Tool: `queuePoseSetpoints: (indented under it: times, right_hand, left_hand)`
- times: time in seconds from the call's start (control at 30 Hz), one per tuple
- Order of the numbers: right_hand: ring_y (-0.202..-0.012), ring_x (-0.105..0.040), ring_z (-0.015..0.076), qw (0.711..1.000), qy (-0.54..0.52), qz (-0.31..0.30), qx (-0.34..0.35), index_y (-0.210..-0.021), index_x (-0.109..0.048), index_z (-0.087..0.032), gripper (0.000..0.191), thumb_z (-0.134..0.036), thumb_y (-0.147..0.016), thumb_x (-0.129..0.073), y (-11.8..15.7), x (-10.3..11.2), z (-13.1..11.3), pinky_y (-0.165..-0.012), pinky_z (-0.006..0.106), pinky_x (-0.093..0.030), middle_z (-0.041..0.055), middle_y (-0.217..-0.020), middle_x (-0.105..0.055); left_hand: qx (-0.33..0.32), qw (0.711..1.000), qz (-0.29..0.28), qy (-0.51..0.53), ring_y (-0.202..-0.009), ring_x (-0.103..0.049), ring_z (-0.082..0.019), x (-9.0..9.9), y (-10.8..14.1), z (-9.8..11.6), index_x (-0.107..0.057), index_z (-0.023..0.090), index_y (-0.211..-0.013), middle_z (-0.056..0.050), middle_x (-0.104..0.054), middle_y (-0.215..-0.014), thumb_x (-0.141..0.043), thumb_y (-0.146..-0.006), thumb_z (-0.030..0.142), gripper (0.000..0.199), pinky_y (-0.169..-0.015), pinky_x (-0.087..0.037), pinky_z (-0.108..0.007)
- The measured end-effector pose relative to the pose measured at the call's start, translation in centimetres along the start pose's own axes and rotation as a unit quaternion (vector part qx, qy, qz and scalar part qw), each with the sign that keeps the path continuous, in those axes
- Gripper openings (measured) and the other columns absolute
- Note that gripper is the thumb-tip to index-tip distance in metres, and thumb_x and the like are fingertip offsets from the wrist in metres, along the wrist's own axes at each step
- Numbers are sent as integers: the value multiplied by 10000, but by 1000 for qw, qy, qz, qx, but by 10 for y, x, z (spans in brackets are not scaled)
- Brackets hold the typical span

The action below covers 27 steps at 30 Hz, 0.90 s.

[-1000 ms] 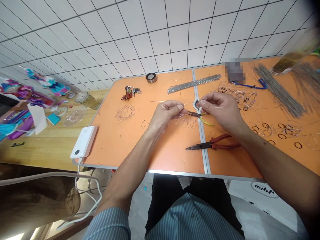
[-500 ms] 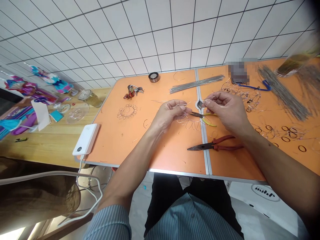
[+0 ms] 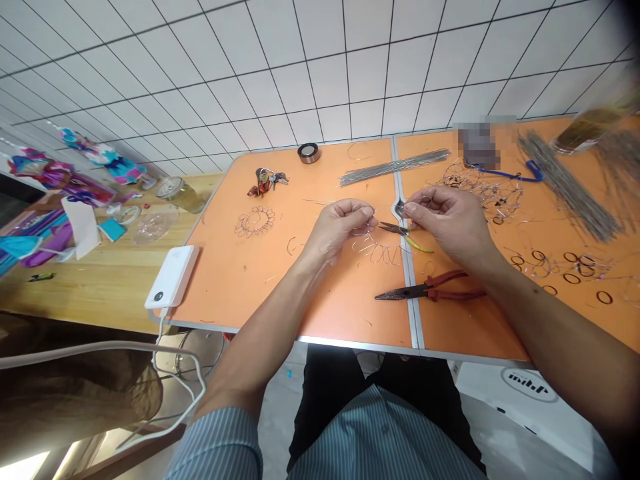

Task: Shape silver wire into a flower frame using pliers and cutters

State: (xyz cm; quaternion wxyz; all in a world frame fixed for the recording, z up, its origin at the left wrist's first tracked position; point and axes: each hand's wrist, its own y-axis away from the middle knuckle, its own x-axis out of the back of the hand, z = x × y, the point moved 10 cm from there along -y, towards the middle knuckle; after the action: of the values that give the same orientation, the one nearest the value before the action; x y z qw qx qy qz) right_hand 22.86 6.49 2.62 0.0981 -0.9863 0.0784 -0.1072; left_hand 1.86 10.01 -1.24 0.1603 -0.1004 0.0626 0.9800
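Between its thumb and fingers my left hand (image 3: 345, 227) pinches a thin wire bent into a row of loops (image 3: 383, 252), which hangs over the orange table. My right hand (image 3: 447, 217) is closed in a pinch at the wire's other side; the thin strand at its fingertips is hard to make out. Below and between the hands lie small yellow-handled pliers (image 3: 400, 229), partly behind the right hand. Nearer to me, red-handled long-nose pliers (image 3: 417, 291) rest across the table's metal seam. A finished-looking ring of wire loops (image 3: 255, 222) lies flat to the left.
Behind the hands lies a bundle of straight wires (image 3: 395, 167), with a tape roll (image 3: 309, 153) and keys (image 3: 267, 180) further left. At right are tangled wire pieces (image 3: 487, 190), dark rings (image 3: 571, 279) and a grey wire bundle (image 3: 570, 187). A white power bank (image 3: 173, 277) sits at the left edge.
My right hand has shifted slightly left, closer to the left hand. The left fingers have tightened a little, and the looped wire has shifted slightly.
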Motion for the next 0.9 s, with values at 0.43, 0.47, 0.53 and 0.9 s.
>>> queuePoseSetpoints:
  times: [0.43, 0.47, 0.53, 0.9]
  right_hand:
    - [-784, -747, 188, 997, -68, -25, -34, -931, -841, -234, 289, -508, -987, -914, -1, 0, 5, -730, 344, -676, 84, -975, -863]
    - [-786, -751, 189, 997, -71, -23, -32, -936, -840, -236, 275, -491, -963, -938, -1, 1, 5, -737, 347, -686, 79, -971, -860]
    - [-789, -760, 194, 996, -77, -16, -30, -945, -838, -244, 242, -438, -911, -978, -1, 2, 5, -746, 354, -703, 63, -951, -850]
    - [-802, -789, 229, 998, -67, 2, -15, -935, -806, -285, 212, -376, -854, -980, -2, 4, 0, -797, 410, -732, 34, -874, -801]
  left_hand:
    - [3, 998, 21, 51, -688, -710, -110, 4, -1, 0, -740, 186, -831, -10, -782, -756, -1054, -731, 459, 428, -724, -597, -245]
    - [5, 998, 24, 53, -680, -712, -109, 5, -1, 0, -737, 187, -826, -9, -782, -756, -1053, -737, 452, 422, -712, -599, -241]
    - [11, 998, 32, 50, -661, -711, -108, 6, -1, 0, -729, 192, -822, -5, -780, -757, -1037, -769, 440, 399, -683, -594, -235]
    - [17, 999, 31, 31, -628, -698, -104, 6, -1, -5, -728, 203, -833, -2, -761, -757, -998, -835, 445, 363, -618, -570, -224]
